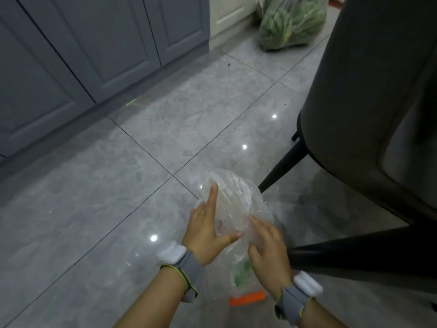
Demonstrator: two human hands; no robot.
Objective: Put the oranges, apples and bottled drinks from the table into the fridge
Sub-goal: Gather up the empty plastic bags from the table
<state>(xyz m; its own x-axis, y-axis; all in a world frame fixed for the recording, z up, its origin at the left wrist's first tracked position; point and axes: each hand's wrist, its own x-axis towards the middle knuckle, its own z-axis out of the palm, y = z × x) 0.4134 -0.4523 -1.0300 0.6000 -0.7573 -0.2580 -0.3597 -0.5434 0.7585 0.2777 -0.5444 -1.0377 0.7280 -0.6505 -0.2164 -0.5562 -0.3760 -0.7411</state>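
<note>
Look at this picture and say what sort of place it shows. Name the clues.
Probably a home kitchen or dining area: grey cabinets along a glossy tiled floor, a chair, and a bag of greens on the floor. Both hands handle a clear bag.

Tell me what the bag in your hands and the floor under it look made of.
Bag: thin clear plastic film, judging by its crinkles and see-through look. Floor: glossy grey marbled tile, probably ceramic or stone; grout lines and lamp reflections show.
</note>
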